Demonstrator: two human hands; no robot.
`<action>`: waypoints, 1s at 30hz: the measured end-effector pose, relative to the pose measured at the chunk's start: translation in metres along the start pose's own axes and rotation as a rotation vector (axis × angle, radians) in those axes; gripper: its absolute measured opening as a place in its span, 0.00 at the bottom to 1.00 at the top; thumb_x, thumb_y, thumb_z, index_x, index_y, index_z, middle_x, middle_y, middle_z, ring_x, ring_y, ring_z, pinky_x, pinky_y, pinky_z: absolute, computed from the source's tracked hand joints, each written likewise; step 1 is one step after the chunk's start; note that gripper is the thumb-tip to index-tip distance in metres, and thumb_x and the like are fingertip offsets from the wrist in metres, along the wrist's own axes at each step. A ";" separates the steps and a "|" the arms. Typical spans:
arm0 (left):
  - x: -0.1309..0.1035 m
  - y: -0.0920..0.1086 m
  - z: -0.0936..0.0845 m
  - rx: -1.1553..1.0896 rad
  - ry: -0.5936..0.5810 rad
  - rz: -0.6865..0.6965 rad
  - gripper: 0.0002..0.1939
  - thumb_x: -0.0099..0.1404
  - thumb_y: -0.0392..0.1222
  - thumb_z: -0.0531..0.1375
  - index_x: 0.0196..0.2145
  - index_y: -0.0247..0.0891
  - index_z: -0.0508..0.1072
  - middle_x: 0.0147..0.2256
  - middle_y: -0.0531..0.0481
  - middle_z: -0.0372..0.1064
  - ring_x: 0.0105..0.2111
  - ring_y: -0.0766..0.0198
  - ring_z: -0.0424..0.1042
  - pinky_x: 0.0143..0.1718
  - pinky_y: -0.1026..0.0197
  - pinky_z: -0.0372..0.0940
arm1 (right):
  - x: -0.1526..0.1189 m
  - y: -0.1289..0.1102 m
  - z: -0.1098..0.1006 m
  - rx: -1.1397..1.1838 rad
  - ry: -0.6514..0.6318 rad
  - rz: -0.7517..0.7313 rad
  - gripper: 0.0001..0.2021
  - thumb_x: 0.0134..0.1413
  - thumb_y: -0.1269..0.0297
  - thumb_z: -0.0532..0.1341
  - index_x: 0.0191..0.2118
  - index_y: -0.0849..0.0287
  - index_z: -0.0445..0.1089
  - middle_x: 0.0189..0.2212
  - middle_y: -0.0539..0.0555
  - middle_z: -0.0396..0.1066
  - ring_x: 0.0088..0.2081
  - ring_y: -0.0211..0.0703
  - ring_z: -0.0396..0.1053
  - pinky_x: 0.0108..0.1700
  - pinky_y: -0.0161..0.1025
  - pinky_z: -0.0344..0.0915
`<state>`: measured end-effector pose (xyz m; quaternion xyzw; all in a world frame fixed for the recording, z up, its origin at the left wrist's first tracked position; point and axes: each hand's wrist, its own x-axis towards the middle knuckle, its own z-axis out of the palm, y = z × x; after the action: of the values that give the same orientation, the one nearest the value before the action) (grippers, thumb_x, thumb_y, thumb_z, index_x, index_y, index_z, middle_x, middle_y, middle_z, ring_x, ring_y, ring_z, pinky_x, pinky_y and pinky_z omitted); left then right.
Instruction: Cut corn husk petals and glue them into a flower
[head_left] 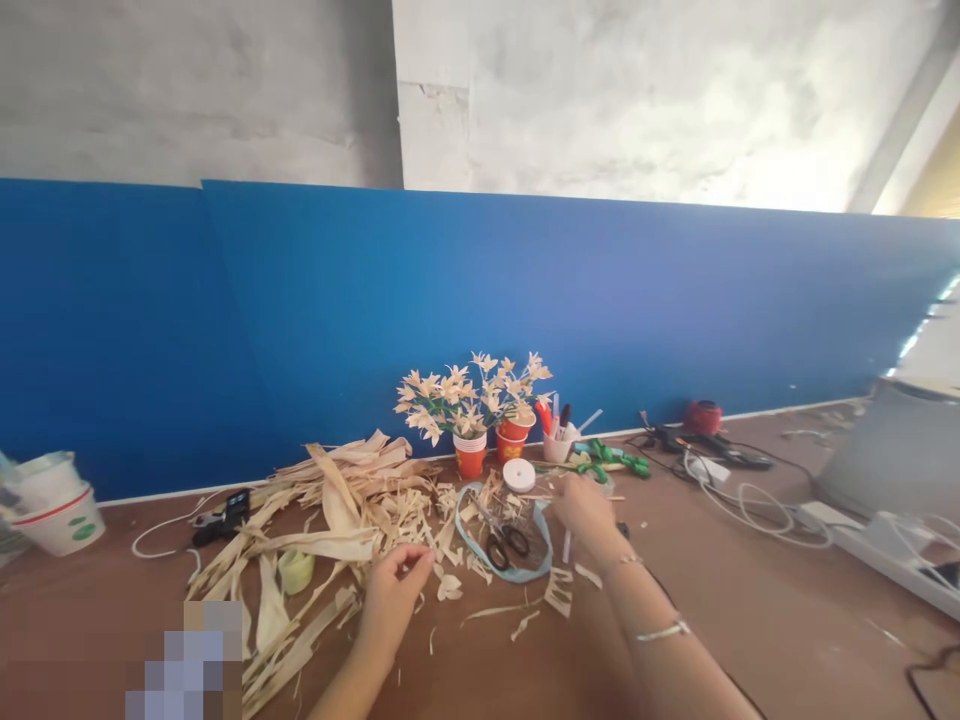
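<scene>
Hands are well apart: left hand [397, 583] has thumb and finger nearly meeting beside the husk scraps [449, 587], right hand [586, 515] is just short of the green bits [636, 466]. Can't tell if either's gripping anything. Scissors [507, 546] sit between, inside a blue band [546, 540], so a sideways sweep could snag both. Flowers [465, 395] behind look top-heavy; one bump might tip their cup [470, 460].

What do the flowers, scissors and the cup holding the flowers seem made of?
Flowers: probably dried plant husk, matte, matching the pale husk-like strips nearby. Scissors: smooth, dark, probably plastic-handled; the rest is unclear. Cup: likely printed paper, with stacked white rims.
</scene>
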<state>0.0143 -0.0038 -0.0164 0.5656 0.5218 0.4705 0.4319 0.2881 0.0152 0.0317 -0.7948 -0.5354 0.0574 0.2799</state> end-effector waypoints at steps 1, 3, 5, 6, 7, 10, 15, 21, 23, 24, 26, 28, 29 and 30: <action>0.000 0.000 0.001 -0.031 -0.002 -0.019 0.15 0.50 0.53 0.61 0.25 0.36 0.73 0.18 0.56 0.60 0.19 0.68 0.58 0.20 0.67 0.55 | 0.003 0.013 -0.004 -0.085 0.004 0.074 0.11 0.46 0.75 0.55 0.37 0.68 0.69 0.39 0.73 0.68 0.46 0.64 0.65 0.44 0.55 0.57; 0.001 0.001 0.002 -0.087 -0.009 -0.054 0.17 0.49 0.54 0.61 0.25 0.36 0.73 0.18 0.57 0.59 0.18 0.69 0.56 0.19 0.67 0.53 | 0.005 0.034 -0.007 -0.217 -0.004 0.162 0.13 0.44 0.76 0.55 0.39 0.71 0.68 0.41 0.76 0.67 0.49 0.69 0.62 0.45 0.59 0.54; 0.000 0.003 0.003 -0.125 0.001 -0.072 0.17 0.48 0.55 0.62 0.25 0.36 0.73 0.17 0.57 0.58 0.18 0.70 0.56 0.19 0.68 0.52 | 0.004 0.047 -0.003 -0.315 -0.039 0.174 0.14 0.43 0.77 0.54 0.39 0.68 0.68 0.42 0.73 0.67 0.50 0.66 0.63 0.46 0.58 0.54; 0.000 0.004 0.003 -0.135 0.008 -0.075 0.17 0.48 0.55 0.62 0.25 0.35 0.73 0.18 0.57 0.58 0.18 0.70 0.56 0.19 0.68 0.52 | 0.004 0.051 -0.001 -0.361 -0.063 0.164 0.15 0.43 0.78 0.53 0.40 0.66 0.68 0.42 0.70 0.68 0.50 0.63 0.63 0.47 0.57 0.54; -0.001 0.005 0.003 -0.141 0.014 -0.078 0.17 0.48 0.55 0.62 0.25 0.35 0.73 0.18 0.57 0.59 0.19 0.70 0.56 0.20 0.68 0.52 | 0.004 0.054 0.002 -0.406 -0.087 0.144 0.16 0.44 0.78 0.53 0.41 0.65 0.67 0.42 0.68 0.68 0.50 0.61 0.64 0.47 0.56 0.54; -0.003 0.008 0.002 -0.150 0.027 -0.088 0.18 0.48 0.55 0.62 0.25 0.35 0.73 0.19 0.56 0.61 0.20 0.69 0.57 0.21 0.67 0.53 | 0.008 0.066 0.004 -0.503 -0.117 0.078 0.17 0.45 0.76 0.53 0.44 0.63 0.66 0.43 0.66 0.68 0.49 0.59 0.65 0.46 0.53 0.55; -0.003 0.009 0.001 -0.181 0.038 -0.109 0.18 0.49 0.55 0.62 0.25 0.35 0.72 0.20 0.55 0.63 0.22 0.67 0.59 0.24 0.66 0.53 | 0.015 0.081 -0.005 -0.254 0.044 0.157 0.17 0.51 0.65 0.52 0.47 0.63 0.64 0.39 0.66 0.70 0.42 0.59 0.69 0.40 0.48 0.60; -0.002 0.008 0.000 -0.212 -0.005 -0.100 0.16 0.50 0.53 0.62 0.24 0.36 0.71 0.21 0.55 0.62 0.24 0.67 0.59 0.26 0.66 0.53 | -0.008 0.017 0.009 0.667 0.216 -0.035 0.16 0.43 0.57 0.59 0.37 0.62 0.70 0.31 0.57 0.72 0.32 0.49 0.68 0.35 0.40 0.62; -0.002 0.008 0.000 -0.231 -0.043 -0.102 0.15 0.50 0.52 0.62 0.24 0.36 0.71 0.21 0.55 0.62 0.24 0.67 0.59 0.27 0.66 0.53 | -0.024 -0.019 0.022 0.843 0.028 -0.096 0.13 0.39 0.58 0.63 0.31 0.61 0.70 0.29 0.56 0.72 0.31 0.47 0.68 0.36 0.41 0.63; -0.002 0.009 0.000 -0.241 -0.061 -0.106 0.15 0.49 0.52 0.62 0.24 0.36 0.71 0.21 0.56 0.62 0.24 0.67 0.59 0.27 0.66 0.53 | -0.033 -0.036 0.028 0.902 -0.105 -0.133 0.12 0.38 0.59 0.64 0.30 0.61 0.70 0.29 0.55 0.73 0.31 0.47 0.68 0.37 0.41 0.63; -0.003 0.010 0.000 -0.259 -0.084 -0.112 0.15 0.48 0.52 0.63 0.23 0.36 0.71 0.20 0.56 0.61 0.23 0.67 0.58 0.27 0.66 0.53 | -0.048 -0.064 0.040 0.986 -0.322 -0.227 0.11 0.39 0.60 0.65 0.30 0.60 0.71 0.29 0.54 0.73 0.32 0.46 0.68 0.37 0.42 0.64; -0.003 0.011 0.000 -0.275 -0.100 -0.119 0.16 0.46 0.53 0.64 0.22 0.36 0.71 0.19 0.56 0.61 0.23 0.67 0.59 0.27 0.65 0.54 | -0.059 -0.083 0.048 1.046 -0.433 -0.257 0.10 0.39 0.62 0.66 0.31 0.60 0.71 0.31 0.54 0.74 0.33 0.46 0.68 0.38 0.42 0.64; -0.004 0.011 0.000 -0.284 -0.108 -0.123 0.16 0.46 0.54 0.64 0.22 0.36 0.71 0.19 0.56 0.62 0.23 0.67 0.59 0.27 0.65 0.54 | -0.062 -0.088 0.051 1.066 -0.456 -0.254 0.10 0.38 0.62 0.66 0.30 0.60 0.71 0.30 0.53 0.74 0.32 0.45 0.68 0.37 0.41 0.64; -0.004 0.012 0.001 -0.293 -0.112 -0.126 0.17 0.46 0.54 0.65 0.22 0.36 0.71 0.18 0.56 0.62 0.22 0.67 0.59 0.28 0.65 0.54 | -0.064 -0.092 0.054 1.084 -0.465 -0.249 0.09 0.38 0.63 0.66 0.28 0.60 0.70 0.29 0.53 0.73 0.32 0.45 0.68 0.37 0.41 0.64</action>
<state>0.0172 -0.0086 -0.0052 0.4880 0.4574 0.4813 0.5666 0.1647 0.0041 0.0197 -0.4367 -0.5661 0.4612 0.5255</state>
